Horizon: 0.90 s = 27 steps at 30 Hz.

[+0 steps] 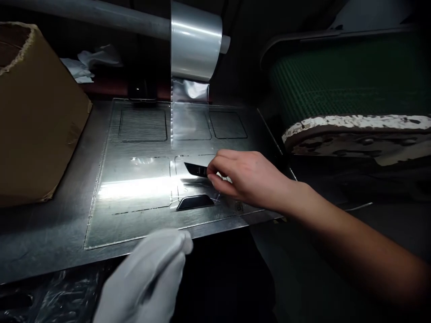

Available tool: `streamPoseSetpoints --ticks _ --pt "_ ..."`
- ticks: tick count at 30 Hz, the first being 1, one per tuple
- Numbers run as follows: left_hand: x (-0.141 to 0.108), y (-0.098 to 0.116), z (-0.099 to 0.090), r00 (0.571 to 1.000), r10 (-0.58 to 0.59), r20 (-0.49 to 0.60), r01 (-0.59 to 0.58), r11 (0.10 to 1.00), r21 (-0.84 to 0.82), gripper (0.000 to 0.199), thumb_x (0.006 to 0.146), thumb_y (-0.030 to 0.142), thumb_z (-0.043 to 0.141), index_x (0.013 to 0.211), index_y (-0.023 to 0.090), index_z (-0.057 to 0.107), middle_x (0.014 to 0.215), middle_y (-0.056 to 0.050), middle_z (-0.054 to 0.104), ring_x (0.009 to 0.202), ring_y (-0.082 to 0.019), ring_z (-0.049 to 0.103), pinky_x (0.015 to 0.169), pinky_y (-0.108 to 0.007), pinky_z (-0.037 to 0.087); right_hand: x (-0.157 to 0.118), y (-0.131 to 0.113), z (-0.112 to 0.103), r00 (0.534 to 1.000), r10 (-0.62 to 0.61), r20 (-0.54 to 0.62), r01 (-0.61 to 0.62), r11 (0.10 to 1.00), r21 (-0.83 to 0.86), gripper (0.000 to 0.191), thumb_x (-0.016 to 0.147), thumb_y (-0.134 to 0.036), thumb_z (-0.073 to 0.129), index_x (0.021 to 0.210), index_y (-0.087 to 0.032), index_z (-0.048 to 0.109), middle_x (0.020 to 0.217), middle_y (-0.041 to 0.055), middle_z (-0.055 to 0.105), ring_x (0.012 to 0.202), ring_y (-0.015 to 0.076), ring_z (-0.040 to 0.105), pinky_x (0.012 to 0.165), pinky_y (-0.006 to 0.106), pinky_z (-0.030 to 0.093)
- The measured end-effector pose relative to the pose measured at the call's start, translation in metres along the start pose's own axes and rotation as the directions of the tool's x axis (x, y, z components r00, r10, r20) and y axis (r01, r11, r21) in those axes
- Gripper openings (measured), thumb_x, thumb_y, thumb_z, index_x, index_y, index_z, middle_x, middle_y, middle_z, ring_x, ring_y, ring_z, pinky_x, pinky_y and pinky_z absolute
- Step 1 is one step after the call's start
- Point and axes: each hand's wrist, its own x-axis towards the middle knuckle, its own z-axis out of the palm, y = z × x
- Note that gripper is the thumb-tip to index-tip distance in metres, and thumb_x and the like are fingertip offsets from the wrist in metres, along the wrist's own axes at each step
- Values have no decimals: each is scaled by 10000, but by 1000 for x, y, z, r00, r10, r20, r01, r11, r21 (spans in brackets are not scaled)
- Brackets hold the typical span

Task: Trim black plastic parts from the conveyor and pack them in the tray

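Desk (50,242): brushed metal, glare at centre
Left: cardboard box (37,116)
Right: green conveyor belt (350,76)
Light: dim, dark surroundings

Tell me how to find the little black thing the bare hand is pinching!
Start at the shiny film roll up top and follow its strip down onto the metal plate. Near the plate's right side, the bare right hand pinches a flat black piece in its fingers. A similar black piece lies just below it on the plate, but only the upper one is gripped.
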Motion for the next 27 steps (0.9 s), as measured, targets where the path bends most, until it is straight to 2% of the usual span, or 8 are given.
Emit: streamPoseSetpoints --ticks 2,4,8,12,15,19,24,27 --pt "33 0 -5 978 194 77 -206 952 226 170 941 374 673 1076 364 776 1008 -13 763 928 -256 690 822 -382 563 2 5 3 999 43 -11 -43 998 43 126 982 -250 584 939 -164 666 888 25 653 689 142 560 589 274 313" --pt "64 -2 -8 924 321 209 -380 835 399 192 969 421 612 1013 328 774 891 -38 713 872 -271 634 762 -393 505 2 7 8 998 70 -7 -69 995 65 120 979 -253 589 938 -165 660 894 28 656 721 153 583 600 280 321" --pt "91 -5 -3 833 382 400 -545 689 478 234 982 418 567 882 298 741 815 -56 660 822 -276 579 734 -405 448 3 7 21 995 80 52 -80 997 -4 151 991 -268 574 955 -160 672 927 43 682 713 171 594 579 314 259" --pt "81 -8 7 799 381 465 -588 657 472 116 965 298 624 976 275 737 870 -40 691 832 -244 594 733 -382 452 7 8 17 996 47 81 -46 999 -22 165 1000 -238 551 949 -148 680 907 55 684 699 171 587 566 332 216" --pt "74 -11 10 802 348 485 -583 632 510 128 955 205 652 1052 252 720 943 -28 716 895 -233 615 766 -377 467 7 11 1 999 43 -16 -40 985 167 130 978 -205 572 941 -143 680 902 40 672 725 156 579 598 308 307" --pt "74 -9 10 804 352 479 -579 645 499 117 941 215 682 1051 246 711 960 -18 726 899 -224 628 771 -390 485 0 15 -18 945 236 -226 -77 833 547 72 927 -169 649 859 -174 674 762 -28 593 677 106 540 620 249 404" --pt "79 -10 11 811 311 495 -565 632 530 175 951 209 644 1099 283 702 936 -6 729 885 -227 658 753 -413 530 -8 21 -12 883 426 -198 -156 664 732 90 926 -202 676 837 -210 686 700 -35 541 620 103 510 534 238 401" --pt "87 -23 7 752 316 579 -644 540 542 229 934 223 658 1143 307 700 894 -8 747 836 -245 703 672 -407 561 -8 26 -5 879 447 -164 -191 647 738 94 900 -186 683 813 -219 690 692 -32 552 606 98 515 513 223 413"
